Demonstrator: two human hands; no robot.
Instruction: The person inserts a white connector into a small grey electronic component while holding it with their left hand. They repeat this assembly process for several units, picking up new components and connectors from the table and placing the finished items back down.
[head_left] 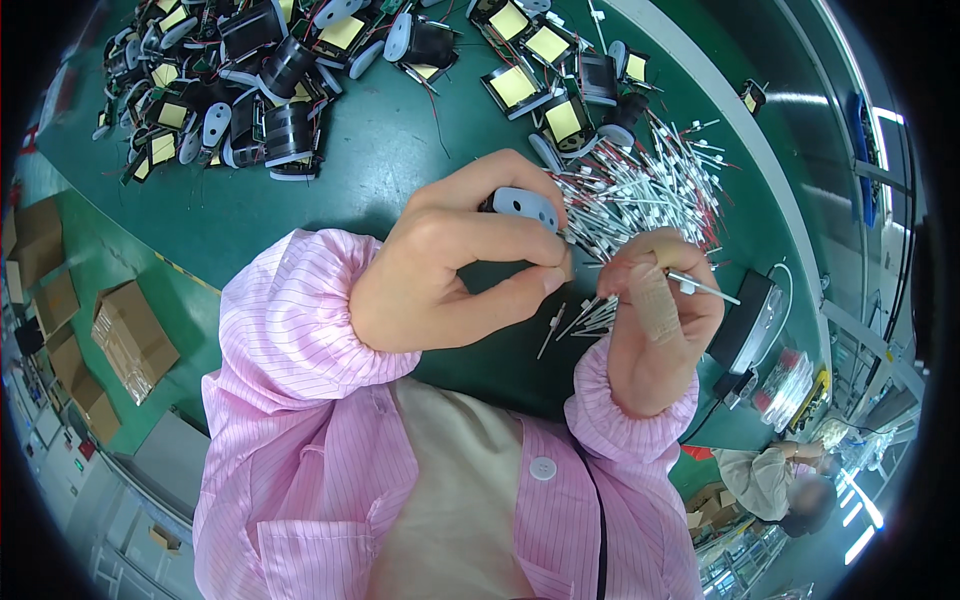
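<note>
My left hand (425, 265) is closed around a small black unit with a grey oval end cap (526, 206). Most of that unit is hidden behind the fingers. Just to its right, my right hand (648, 325) has its fingers curled in, with a tan bandage on one of them. A thin white wire lead (712, 291) with a small white connector sticks out of its grip to the right. Between and beyond the hands spreads a loose heap of white and red wire leads (640, 190). A few single leads (552, 330) lie nearer me, between my wrists.
Many black units with grey caps and yellow pads (265, 110) crowd the far left of the green table (385, 130); more (565, 118) sit beyond the leads. A black power box (745, 318) and clear bags (785, 388) lie right. Cardboard boxes (133, 338) stand on the floor; another person (765, 480) sits lower right.
</note>
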